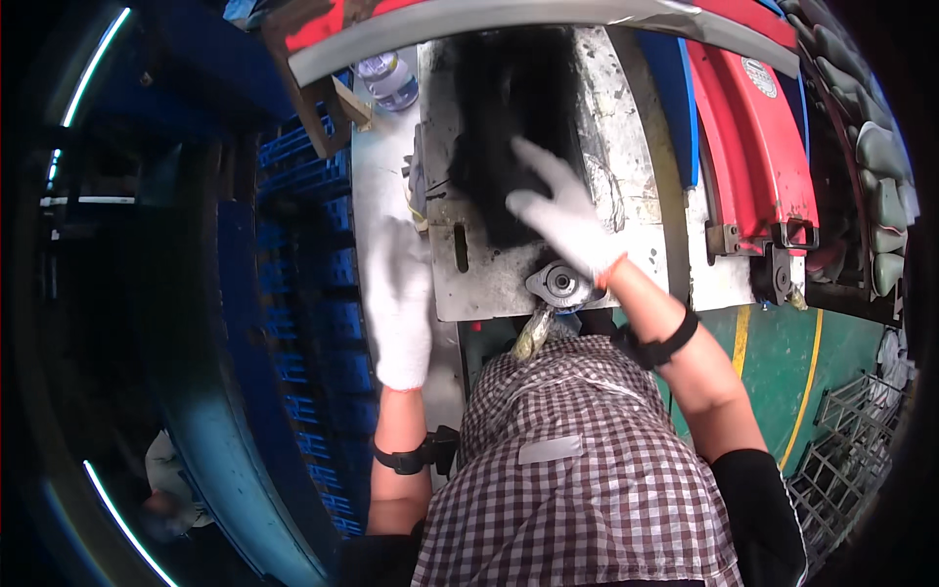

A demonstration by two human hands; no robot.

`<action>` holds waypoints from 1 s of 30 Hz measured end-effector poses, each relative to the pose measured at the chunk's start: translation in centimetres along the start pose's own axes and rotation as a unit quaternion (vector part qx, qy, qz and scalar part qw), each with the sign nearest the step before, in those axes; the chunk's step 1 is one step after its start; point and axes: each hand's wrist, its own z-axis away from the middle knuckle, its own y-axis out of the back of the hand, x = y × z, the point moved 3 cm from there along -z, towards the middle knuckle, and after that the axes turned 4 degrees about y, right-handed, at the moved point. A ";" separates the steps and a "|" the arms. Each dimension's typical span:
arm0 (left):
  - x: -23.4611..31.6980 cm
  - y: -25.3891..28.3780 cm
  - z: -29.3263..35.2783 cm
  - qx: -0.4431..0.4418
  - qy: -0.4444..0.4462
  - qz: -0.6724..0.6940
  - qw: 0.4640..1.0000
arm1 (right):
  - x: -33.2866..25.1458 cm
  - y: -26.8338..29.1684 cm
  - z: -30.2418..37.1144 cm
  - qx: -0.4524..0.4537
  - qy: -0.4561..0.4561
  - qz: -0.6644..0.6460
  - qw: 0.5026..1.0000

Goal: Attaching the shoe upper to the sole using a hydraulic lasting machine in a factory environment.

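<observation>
My right hand (565,213), in a white work glove with an orange cuff, is held over a metal plate (450,289). Its fingers are stretched out and the thumb stands apart, with nothing in it. A wide black patch (514,108) covers much of the plate's middle. Below my right wrist, at the near edge, sits a grey round metal fitting (560,282) with a flanged rim and a hole in its centre. My left hand (399,308), gloved too and slightly blurred, points forward along the plate's left edge. Its fingers look straight, and I see nothing held.
A red and silver bar (548,14) arches across the far side. A clear bottle (391,83) stands at the back left. To the right is a long red cover (753,147); blue racking (318,293) lines the left. A person (176,479) is at lower left.
</observation>
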 end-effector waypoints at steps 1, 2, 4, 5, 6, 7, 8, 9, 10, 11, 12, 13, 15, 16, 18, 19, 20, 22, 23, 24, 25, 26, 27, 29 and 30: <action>2.4 0.2 -0.6 0.046 -0.057 0.004 0.997 | 0.1 1.0 -1.8 0.022 -0.019 0.074 0.997; 5.0 0.5 -1.5 0.076 -0.127 -0.001 0.989 | 0.2 1.8 -3.3 0.034 -0.024 0.127 0.991; 9.9 0.7 -2.8 0.133 -0.222 -0.036 0.965 | 0.5 2.1 -5.9 0.052 -0.052 0.258 0.963; 12.2 0.5 -3.6 0.142 -0.278 -0.051 0.949 | 0.9 1.8 -6.7 0.048 -0.063 0.259 0.963; 14.4 0.3 -4.4 0.155 -0.329 -0.059 0.930 | 1.1 1.3 -7.3 0.034 -0.079 0.317 0.945; 16.0 0.2 -5.3 0.150 -0.345 -0.056 0.925 | 1.5 0.6 -7.6 0.019 -0.102 0.374 0.922; 17.7 -0.1 -6.3 0.145 -0.362 -0.047 0.920 | 1.6 0.2 -7.7 0.022 -0.090 0.373 0.923; 19.2 -0.7 -7.3 0.126 -0.401 -0.080 0.904 | 1.8 -0.4 -7.5 0.019 -0.094 0.369 0.925; 20.6 -1.2 -8.4 0.105 -0.421 -0.125 0.892 | 2.0 -0.8 -7.3 0.010 -0.103 0.363 0.926; 22.1 -1.8 -9.8 0.110 -0.466 -0.187 0.858 | 2.0 -0.8 -7.0 0.010 -0.103 0.372 0.922; 23.7 -2.6 -11.3 0.102 -0.511 -0.239 0.820 | 2.0 -0.9 -6.7 0.010 -0.100 0.373 0.922; 25.2 -3.9 -13.0 0.107 -0.533 -0.298 0.784 | 1.9 -0.9 -6.5 0.009 -0.100 0.372 0.923; 27.6 -6.9 -14.7 0.072 -0.607 -0.350 0.710 | 1.8 -1.0 -6.3 0.003 -0.100 0.378 0.920; 28.4 -8.1 -14.9 0.055 -0.634 -0.349 0.688 | 1.8 -0.9 -6.4 0.012 -0.087 0.381 0.920; 29.9 -10.3 -16.4 -0.028 -0.567 -0.366 0.737 | 2.5 -0.9 -6.5 -0.013 -0.112 0.362 0.926; 30.2 -10.9 -17.0 -0.092 -0.464 -0.377 0.796 | 3.1 -0.7 -6.5 -0.013 -0.117 0.366 0.923; 30.7 -11.0 -16.9 -0.089 -0.481 -0.369 0.790 | 4.0 -0.2 -6.4 -0.018 -0.130 0.330 0.935; 31.2 -10.5 -16.4 -0.108 -0.460 -0.396 0.787 | 5.8 0.9 -5.2 -0.016 -0.141 0.298 0.944; 31.3 -10.3 -16.0 -0.136 -0.463 -0.422 0.767 | 6.0 1.8 -4.5 0.074 -0.047 0.226 0.970; 31.4 -10.0 -15.8 -0.135 -0.466 -0.420 0.767 | 6.4 3.2 -3.8 0.153 0.008 0.149 0.977; 30.9 -9.8 -15.3 -0.191 -0.442 -0.422 0.768 | 7.2 4.9 -1.8 0.133 0.010 0.129 0.983; 30.4 -10.1 -15.2 -0.256 -0.376 -0.427 0.782 | 8.0 6.5 1.0 0.108 -0.048 0.091 0.989; 29.7 -10.3 -15.2 -0.312 -0.304 -0.431 0.790 | 8.7 7.6 3.7 0.048 -0.137 0.000 0.989; 27.6 -11.0 -14.8 -0.407 -0.133 -0.402 0.809 | 9.0 8.5 9.4 -0.069 -0.252 -0.153 0.953; 26.3 -11.1 -14.1 -0.438 -0.077 -0.368 0.816 | 8.8 8.5 11.4 -0.131 -0.263 -0.196 0.936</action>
